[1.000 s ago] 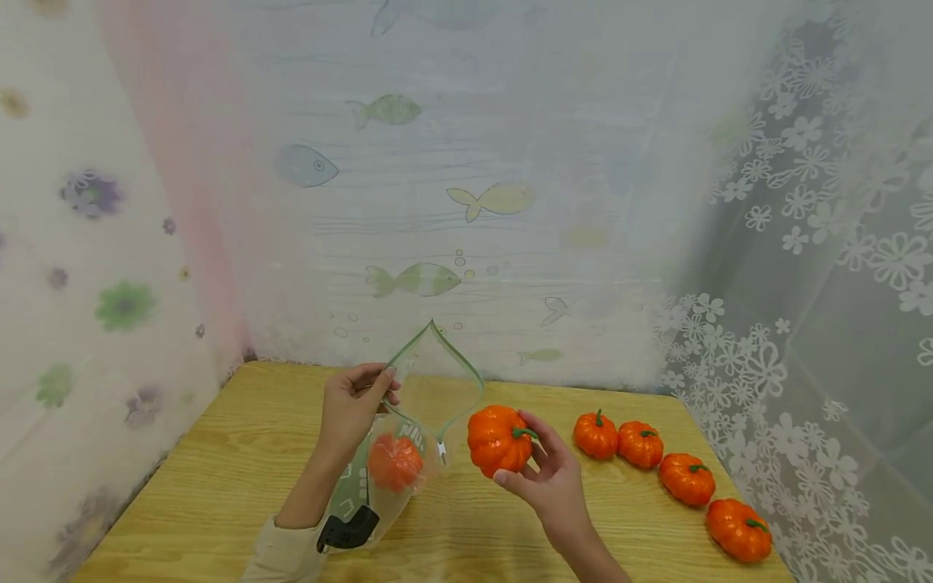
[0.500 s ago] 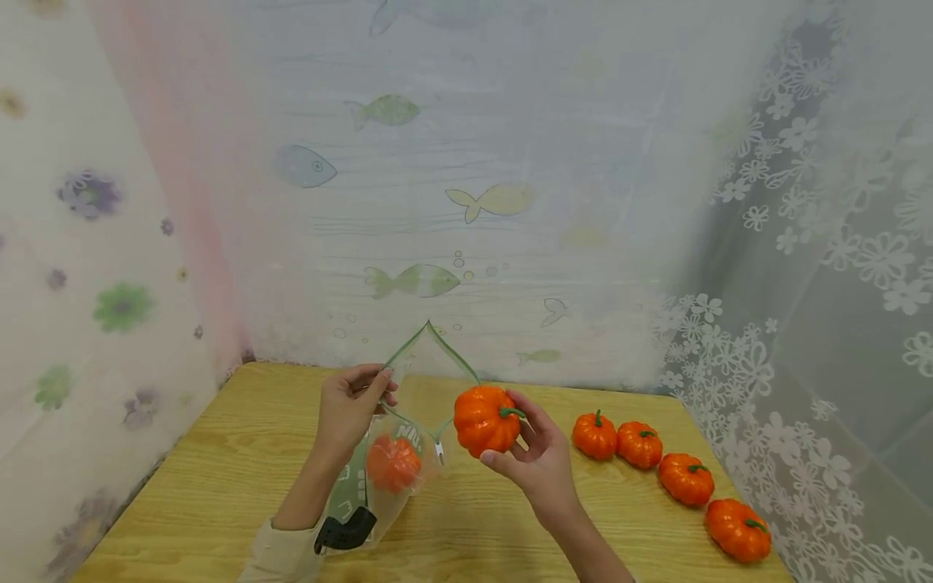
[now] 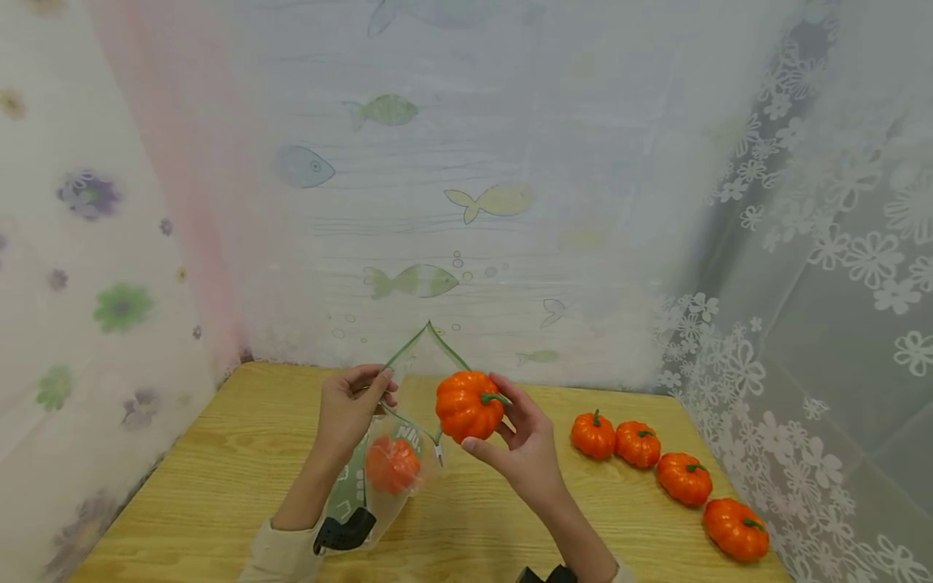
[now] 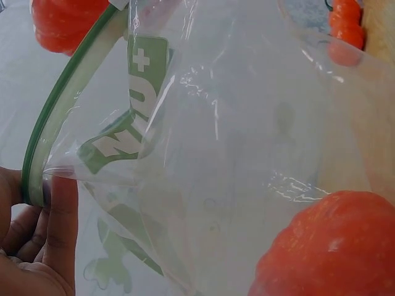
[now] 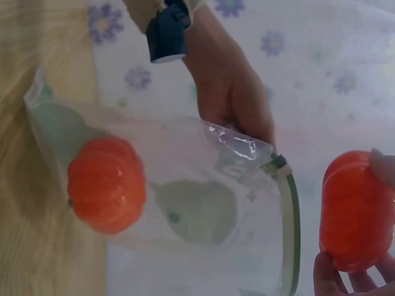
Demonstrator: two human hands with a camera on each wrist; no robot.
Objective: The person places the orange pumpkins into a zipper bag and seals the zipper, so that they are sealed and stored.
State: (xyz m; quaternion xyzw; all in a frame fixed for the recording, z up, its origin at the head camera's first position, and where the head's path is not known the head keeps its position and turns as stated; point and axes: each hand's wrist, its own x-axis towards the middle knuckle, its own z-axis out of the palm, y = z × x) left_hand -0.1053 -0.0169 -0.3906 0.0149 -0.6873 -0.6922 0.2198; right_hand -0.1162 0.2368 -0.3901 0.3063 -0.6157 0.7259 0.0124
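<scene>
My left hand (image 3: 355, 407) pinches the green-edged rim of a clear zip bag (image 4: 234, 123), whose mouth stands spread in a diamond shape. Inside the bag lies one small orange pumpkin (image 5: 106, 186), seen through the plastic near the bottom. With thumb and fingers my right hand (image 3: 523, 433) grips a second orange pumpkin (image 3: 466, 406) by its side, green stem toward the palm. That pumpkin overlaps the right edge of the bag's mouth in the head view. The right wrist view shows it just outside the green zip (image 5: 291, 234).
Several more orange pumpkins (image 3: 683, 478) sit in a slanting row on the right of the wooden table (image 3: 219, 486). Pale curtains with fish and flower prints (image 3: 496, 243) hang behind and on both sides.
My right hand has moved left and slightly up, bringing its pumpkin from beside the bag to over its mouth's right edge. The left hand has stayed almost still.
</scene>
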